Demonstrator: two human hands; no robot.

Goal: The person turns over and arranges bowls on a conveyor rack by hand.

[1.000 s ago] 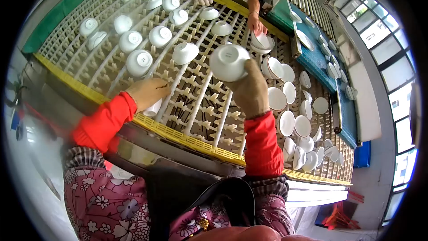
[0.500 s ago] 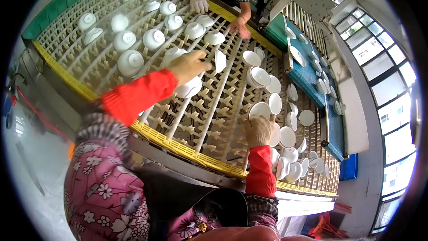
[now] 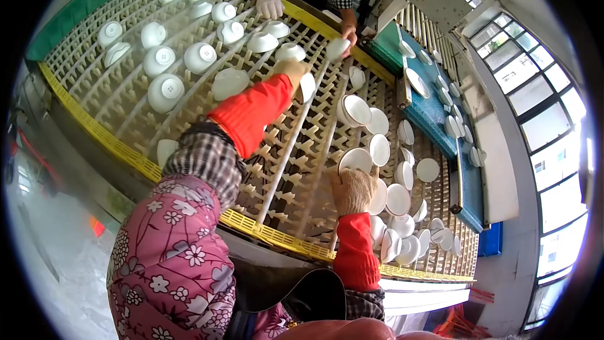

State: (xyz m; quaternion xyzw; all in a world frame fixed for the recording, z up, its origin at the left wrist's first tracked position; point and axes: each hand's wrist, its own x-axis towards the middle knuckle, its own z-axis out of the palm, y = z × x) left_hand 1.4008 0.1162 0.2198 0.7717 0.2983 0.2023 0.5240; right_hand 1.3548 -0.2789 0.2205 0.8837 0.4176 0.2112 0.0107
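My left hand (image 3: 293, 70), in a pale knit glove, reaches across the slatted conveyor (image 3: 277, 204). Its fingers close at the upper edge of a small white bowl (image 3: 307, 87) standing tilted; my wrist and red sleeve partly hide the grip. Lower right, my gloved right hand (image 3: 353, 189) pinches the near rim of a white bowl (image 3: 356, 160) that faces up. Close beside that hand, more bowls (image 3: 397, 199) lean on the pegs. Left of my left arm, upside-down bowls (image 3: 165, 92) rest on the rods, and a blurred bowl (image 3: 230, 84) sits beside my sleeve.
Across the conveyor a co-worker's bare hand (image 3: 350, 33) holds a white bowl (image 3: 338, 49); their gloved hand (image 3: 270, 5) rests near the far yellow edge. A blue-green belt (image 3: 434, 127) carries more bowls at right. A yellow rail (image 3: 270, 231) borders my side.
My left hand has moved right and away from me, onto the tilted bowl. My right hand stays at its bowl. The co-worker's bare hand now holds a bowl. The view has shifted slightly.
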